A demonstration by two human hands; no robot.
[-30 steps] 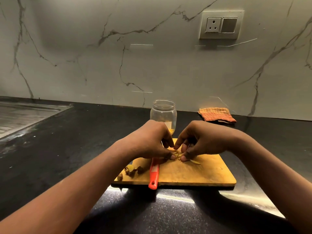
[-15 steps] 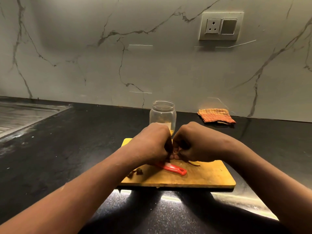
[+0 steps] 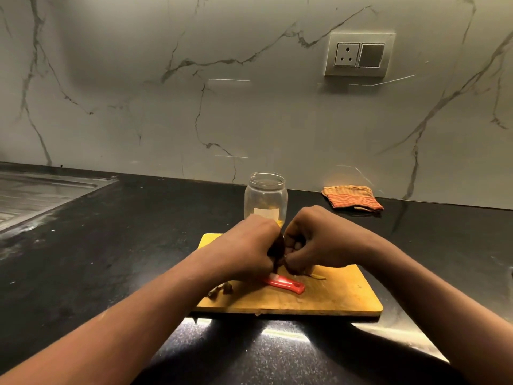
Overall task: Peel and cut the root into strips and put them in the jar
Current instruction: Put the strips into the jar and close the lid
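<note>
Since a second ago the red knife handle (image 3: 286, 283) has swung from pointing at the near edge to lying slantwise toward the right on the cutting board (image 3: 341, 295), and both hands have drawn together into fists. Both forearms reach forward from the lower corners and meet over the middle of the board. The left hand (image 3: 249, 245) is knuckles-up with its fingers curled under. The right hand (image 3: 316, 240) faces it with its fingers folded in, and the two touch at the fingertips. What they pinch between them is hidden, so I cannot tell whether either hand holds anything. The knife's blade end runs under the left hand.

One pale root strip (image 3: 317, 277) lies on the board just right of the right hand, and dark peel scraps (image 3: 222, 289) sit by the left wrist. The jar (image 3: 266, 198) stands open on the black bench (image 3: 111, 245) just behind the hands, with yellow pieces at its bottom. A folded orange cloth (image 3: 352, 198) lies by the wall.
</note>
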